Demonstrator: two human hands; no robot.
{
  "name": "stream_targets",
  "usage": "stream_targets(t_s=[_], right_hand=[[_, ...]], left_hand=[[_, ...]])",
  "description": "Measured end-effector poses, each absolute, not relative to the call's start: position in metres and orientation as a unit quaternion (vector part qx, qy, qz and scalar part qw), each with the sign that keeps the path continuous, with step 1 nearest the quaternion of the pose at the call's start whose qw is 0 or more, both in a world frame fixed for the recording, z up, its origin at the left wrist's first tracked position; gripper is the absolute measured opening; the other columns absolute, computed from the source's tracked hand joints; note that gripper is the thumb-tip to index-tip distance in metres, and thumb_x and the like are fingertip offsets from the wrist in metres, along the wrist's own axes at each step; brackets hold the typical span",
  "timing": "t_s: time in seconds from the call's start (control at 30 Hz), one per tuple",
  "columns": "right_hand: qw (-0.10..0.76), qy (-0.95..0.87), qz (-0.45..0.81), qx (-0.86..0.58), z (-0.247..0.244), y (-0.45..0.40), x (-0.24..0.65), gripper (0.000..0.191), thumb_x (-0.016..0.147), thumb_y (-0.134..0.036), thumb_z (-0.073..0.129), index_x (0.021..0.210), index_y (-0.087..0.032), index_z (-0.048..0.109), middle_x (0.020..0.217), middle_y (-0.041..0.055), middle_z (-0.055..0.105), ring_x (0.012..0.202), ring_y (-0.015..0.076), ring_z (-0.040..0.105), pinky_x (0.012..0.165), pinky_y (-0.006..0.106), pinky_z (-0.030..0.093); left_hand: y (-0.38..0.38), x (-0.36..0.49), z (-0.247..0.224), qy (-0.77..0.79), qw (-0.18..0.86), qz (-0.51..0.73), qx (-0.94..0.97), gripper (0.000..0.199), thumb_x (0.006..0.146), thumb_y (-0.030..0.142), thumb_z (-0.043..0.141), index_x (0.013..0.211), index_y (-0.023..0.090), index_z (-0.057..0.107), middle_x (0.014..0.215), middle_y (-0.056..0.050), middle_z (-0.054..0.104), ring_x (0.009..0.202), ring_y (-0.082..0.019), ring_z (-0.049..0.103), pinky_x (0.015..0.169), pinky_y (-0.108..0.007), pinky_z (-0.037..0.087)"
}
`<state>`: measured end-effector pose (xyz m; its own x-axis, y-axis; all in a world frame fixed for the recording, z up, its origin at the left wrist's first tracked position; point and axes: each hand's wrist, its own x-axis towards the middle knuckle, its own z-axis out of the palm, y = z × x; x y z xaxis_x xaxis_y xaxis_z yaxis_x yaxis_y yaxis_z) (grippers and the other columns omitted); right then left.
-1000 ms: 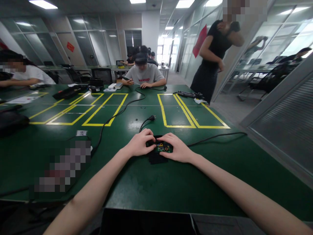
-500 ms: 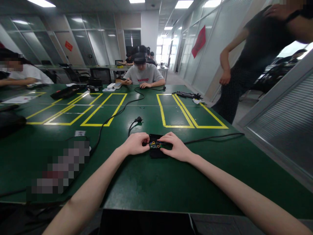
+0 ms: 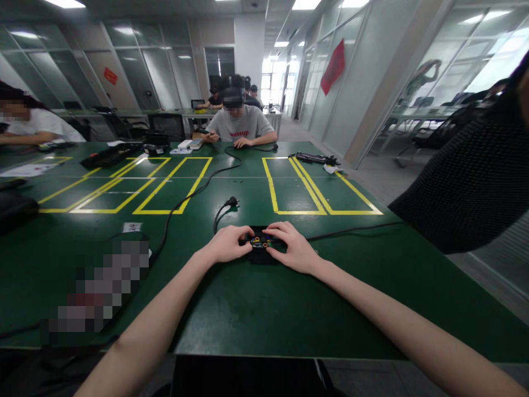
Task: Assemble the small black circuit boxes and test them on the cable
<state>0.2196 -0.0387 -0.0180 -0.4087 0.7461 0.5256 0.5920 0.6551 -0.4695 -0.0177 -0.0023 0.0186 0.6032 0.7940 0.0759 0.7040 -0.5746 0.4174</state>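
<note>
A small circuit board point(image 3: 259, 243) with orange ring-shaped parts and some wires sits over a black case point(image 3: 263, 258) on the green table point(image 3: 289, 320). My left hand point(image 3: 230, 243) is curled at the board's left edge, thumb and fingertips pinching it. From the right, my right hand point(image 3: 294, 248) closes its thumb and fingers on the board's other edge. A black cable point(image 3: 355, 230) runs from beside my right hand toward the right. Just beyond my left hand lies a black plug point(image 3: 232, 202) on a short cord.
A blurred-out object point(image 3: 103, 286) lies at the left, near a white label point(image 3: 132, 227). A long black cord crosses the table. A folded tripod point(image 3: 314, 159) is at the far right. One person point(image 3: 242, 124) sits opposite; another point(image 3: 467, 165) stands at the right.
The standing person at the right has come closer and now fills the right edge. My hands stay on the board, which appears slightly shifted and turned. The whole view has moved a little.
</note>
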Motion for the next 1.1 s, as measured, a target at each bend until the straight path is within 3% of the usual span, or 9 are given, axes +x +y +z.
stream_targets(t_s=[0.1, 0.27, 0.47, 0.63, 0.77, 0.97, 1.1], right_hand=[[0.357, -0.823, 0.106, -0.428, -0.016, -0.038, 0.228, 0.031, 0.088, -0.026, 0.067, 0.119, -0.022, 0.065, 0.118, 0.0104, 0.066, 0.106, 0.0262, 0.064, 0.090, 0.043, 0.056], [0.306, -0.836, 0.128, -0.438, -0.013, -0.031, 0.246, 0.004, 0.090, -0.020, 0.062, 0.093, -0.021, 0.065, 0.085, 0.0044, 0.066, 0.080, 0.0212, 0.063, 0.071, 0.035, 0.052], [0.355, -0.837, 0.142, -0.391, 0.006, -0.041, 0.248, 0.009, 0.094, -0.023, 0.058, 0.088, -0.021, 0.065, 0.083, 0.0053, 0.067, 0.073, 0.0191, 0.061, 0.065, 0.032, 0.050], [0.305, -0.863, 0.193, -0.352, 0.013, -0.050, 0.249, 0.005, 0.088, -0.020, 0.059, 0.084, -0.020, 0.063, 0.076, 0.0009, 0.061, 0.059, 0.0124, 0.052, 0.054, 0.025, 0.042], [0.279, -0.864, 0.175, -0.380, 0.004, -0.043, 0.251, 0.003, 0.086, -0.019, 0.060, 0.085, -0.020, 0.063, 0.076, 0.0007, 0.064, 0.060, 0.0123, 0.054, 0.057, 0.025, 0.042], [0.261, -0.861, 0.154, -0.409, -0.003, -0.037, 0.251, 0.009, 0.086, -0.018, 0.059, 0.091, -0.020, 0.067, 0.079, 0.0021, 0.070, 0.064, 0.0144, 0.060, 0.061, 0.026, 0.045], [0.264, -0.867, 0.160, -0.392, -0.003, -0.038, 0.251, 0.009, 0.091, -0.026, 0.061, 0.091, -0.020, 0.068, 0.081, 0.0031, 0.071, 0.065, 0.0154, 0.062, 0.060, 0.027, 0.046]], left_hand=[[-0.002, -0.019, 0.019, 0.425, 0.184, 0.124, 0.878, 0.030, 0.084, 0.029, 0.059, 0.111, 0.021, 0.072, 0.069, 0.003, 0.064, 0.061, -0.015, 0.057, 0.061, -0.025, 0.037], [0.001, -0.023, 0.018, 0.418, 0.207, 0.168, 0.868, 0.032, 0.080, 0.025, 0.060, 0.110, 0.019, 0.067, 0.063, 0.006, 0.054, 0.057, -0.013, 0.049, 0.058, -0.025, 0.032], [0.000, -0.024, 0.024, 0.381, 0.389, 0.244, 0.802, 0.010, 0.073, 0.026, 0.059, 0.076, 0.017, 0.060, 0.061, 0.006, 0.048, 0.058, -0.011, 0.044, 0.056, -0.023, 0.032], [-0.001, -0.025, 0.028, 0.365, 0.497, 0.167, 0.770, 0.015, 0.067, 0.024, 0.062, 0.078, 0.015, 0.066, 0.059, 0.005, 0.053, 0.055, -0.009, 0.043, 0.054, -0.022, 0.031], [0.000, -0.023, 0.021, 0.370, 0.477, 0.160, 0.781, 0.018, 0.070, 0.025, 0.063, 0.082, 0.013, 0.071, 0.059, 0.005, 0.054, 0.054, -0.009, 0.043, 0.054, -0.021, 0.032], [-0.001, -0.022, 0.015, 0.387, 0.365, 0.177, 0.828, 0.016, 0.075, 0.023, 0.064, 0.082, 0.014, 0.075, 0.057, 0.004, 0.055, 0.054, -0.010, 0.046, 0.054, -0.021, 0.032], [0.001, -0.024, 0.015, 0.383, 0.365, 0.184, 0.828, 0.015, 0.077, 0.024, 0.066, 0.081, 0.014, 0.076, 0.064, 0.001, 0.063, 0.060, -0.011, 0.052, 0.058, -0.021, 0.038]])
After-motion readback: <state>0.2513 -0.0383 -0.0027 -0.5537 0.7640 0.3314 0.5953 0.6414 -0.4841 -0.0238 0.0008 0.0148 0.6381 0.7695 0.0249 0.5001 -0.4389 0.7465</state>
